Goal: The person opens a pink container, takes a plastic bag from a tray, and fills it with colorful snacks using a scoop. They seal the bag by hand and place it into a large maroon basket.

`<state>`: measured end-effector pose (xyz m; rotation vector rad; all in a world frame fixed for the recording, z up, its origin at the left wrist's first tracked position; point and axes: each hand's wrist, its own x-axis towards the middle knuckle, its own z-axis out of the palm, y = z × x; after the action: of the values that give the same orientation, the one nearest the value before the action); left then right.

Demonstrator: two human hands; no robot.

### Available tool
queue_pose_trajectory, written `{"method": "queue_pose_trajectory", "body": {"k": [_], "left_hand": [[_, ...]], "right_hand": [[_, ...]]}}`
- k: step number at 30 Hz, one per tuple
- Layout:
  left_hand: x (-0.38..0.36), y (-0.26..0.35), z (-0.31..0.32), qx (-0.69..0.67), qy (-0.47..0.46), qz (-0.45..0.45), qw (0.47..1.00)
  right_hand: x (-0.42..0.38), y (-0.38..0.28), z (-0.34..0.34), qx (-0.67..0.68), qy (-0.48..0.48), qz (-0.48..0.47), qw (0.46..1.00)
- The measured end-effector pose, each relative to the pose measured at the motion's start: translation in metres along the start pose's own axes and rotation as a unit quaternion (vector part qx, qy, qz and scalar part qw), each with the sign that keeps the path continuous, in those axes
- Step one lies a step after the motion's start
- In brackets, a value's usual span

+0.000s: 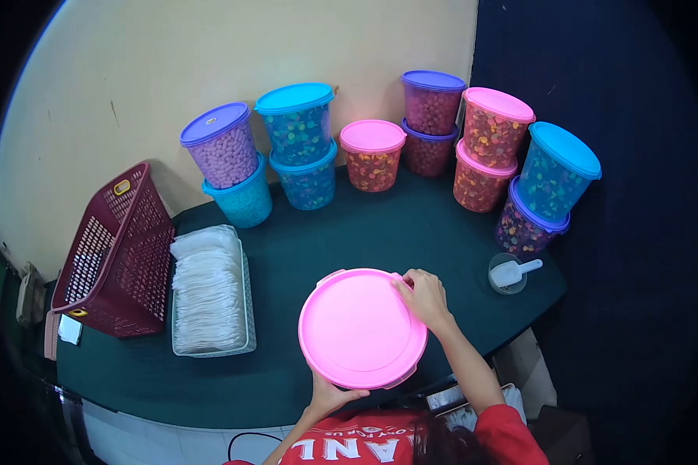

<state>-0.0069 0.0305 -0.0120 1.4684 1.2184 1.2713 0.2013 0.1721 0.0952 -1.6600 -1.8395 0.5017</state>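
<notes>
A round container with a pink lid (361,329) is at the near middle of the green table, seen from above; the lid hides its contents. My left hand (332,394) grips its lower left side, thumb along the rim and the other fingers hidden beneath. At the upper right rim, my right hand (424,296) is closed with its fingertips on the lid's edge. Behind it stands another pink-lidded tub (373,155) with orange and red pieces inside.
Stacked tubs with purple, blue and pink lids (499,105) line the table's back. At the left are a maroon basket (136,260) and a tray (251,310) of white packets (207,291). A white scoop (512,271) lies in a small bowl at the right.
</notes>
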Motion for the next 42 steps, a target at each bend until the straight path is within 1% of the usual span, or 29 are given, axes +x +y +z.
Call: {"method": "queue_pose_trajectory", "body": {"k": [2, 4, 5, 7, 8, 9, 10, 11, 12, 13, 14, 15, 16, 17, 19, 21, 23, 25, 26, 28, 29, 31, 36, 38, 41, 42], "left_hand": [[-0.001, -0.007, -0.001, 0.006, -0.019, -0.007, 1.0], [-0.001, -0.004, 0.0, 0.015, 0.003, 0.011, 1.0], [-0.001, -0.003, 0.0, 0.015, 0.003, 0.011, 1.0], [0.001, 0.001, 0.001, 0.029, 0.02, 0.029, 0.999], [0.002, 0.004, -0.001, 0.029, 0.022, 0.028, 0.999], [0.004, 0.011, -0.003, 0.101, 0.011, 0.057, 0.993], [0.004, 0.014, -0.005, 0.172, 0.0, 0.085, 0.981], [0.005, 0.012, -0.005, 0.173, 0.002, 0.084, 0.981], [0.007, 0.006, -0.004, 0.14, 0.02, 0.098, 0.985], [0.008, 0.0, -0.002, 0.106, 0.036, 0.111, 0.987], [0.009, -0.007, 0.0, 0.108, 0.036, 0.109, 0.987], [0.011, -0.005, 0.003, 0.066, 0.048, 0.101, 0.991], [0.013, -0.003, 0.004, 0.024, 0.06, 0.095, 0.993], [0.016, 0.0, 0.004, 0.024, 0.06, 0.096, 0.993], [0.025, 0.006, 0.004, 0.045, 0.015, 0.115, 0.992], [0.026, 0.007, 0.004, 0.048, 0.019, 0.119, 0.992], [0.023, 0.002, 0.005, 0.051, 0.024, 0.123, 0.991], [0.019, -0.003, 0.005, -0.028, -0.034, 0.069, 0.997], [0.019, -0.004, 0.005, -0.028, -0.034, 0.068, 0.997], [0.026, 0.009, 0.005, 0.043, -0.004, 0.133, 0.99], [0.025, 0.007, 0.006, 0.042, -0.005, 0.134, 0.99], [0.021, -0.001, 0.007, 0.086, 0.046, 0.154, 0.983], [0.02, -0.007, 0.008, 0.055, 0.037, 0.144, 0.987], [0.021, -0.006, 0.008, 0.051, 0.041, 0.147, 0.987], [0.022, -0.003, 0.008, 0.061, 0.036, 0.15, 0.986], [0.022, -0.003, 0.007, 0.052, 0.017, 0.135, 0.989]], "right_hand": [[-0.002, 0.001, 0.002, 0.0, 0.012, -0.004, 1.0], [0.0, 0.007, 0.008, 0.075, 0.034, -0.002, 0.997], [0.001, 0.009, 0.008, 0.075, 0.035, -0.002, 0.997], [0.007, 0.012, 0.008, 0.181, -0.008, 0.02, 0.983], [0.01, 0.014, 0.009, 0.189, -0.003, 0.014, 0.982], [0.01, 0.004, 0.004, 0.19, -0.005, 0.012, 0.982], [0.008, -0.011, -0.005, 0.09, -0.012, 0.032, 0.995], [0.008, -0.022, -0.008, -0.01, -0.018, 0.051, 0.998], [0.012, -0.025, -0.002, -0.008, -0.02, 0.05, 0.999], [0.016, -0.026, 0.006, -0.107, 0.011, 0.022, 0.994], [0.017, -0.026, 0.011, -0.203, 0.042, -0.005, 0.978], [0.019, -0.028, 0.011, -0.202, 0.041, -0.004, 0.978], [0.022, -0.031, 0.009, -0.219, 0.007, -0.014, 0.976], [0.025, -0.033, 0.008, -0.236, -0.027, -0.023, 0.971], [0.024, -0.036, 0.007, -0.244, -0.013, -0.032, 0.969], [0.021, -0.034, 0.01, -0.253, -0.002, -0.042, 0.967], [0.02, -0.027, 0.018, -0.232, 0.038, -0.053, 0.97], [0.021, -0.022, 0.022, -0.21, 0.045, -0.059, 0.975], [0.021, -0.021, 0.022, -0.189, 0.056, -0.065, 0.978], [0.02, -0.022, 0.021, -0.187, 0.065, -0.069, 0.978], [0.019, -0.023, 0.021, -0.184, 0.074, -0.073, 0.977], [0.019, -0.024, 0.021, -0.194, 0.073, -0.07, 0.976], [0.017, -0.024, 0.02, -0.19, 0.077, -0.067, 0.976], [0.017, -0.023, 0.019, -0.173, 0.118, -0.091, 0.974], [0.018, -0.022, 0.019, -0.14, 0.137, -0.1, 0.976], [0.018, -0.022, 0.018, -0.14, 0.136, -0.099, 0.976]]}}
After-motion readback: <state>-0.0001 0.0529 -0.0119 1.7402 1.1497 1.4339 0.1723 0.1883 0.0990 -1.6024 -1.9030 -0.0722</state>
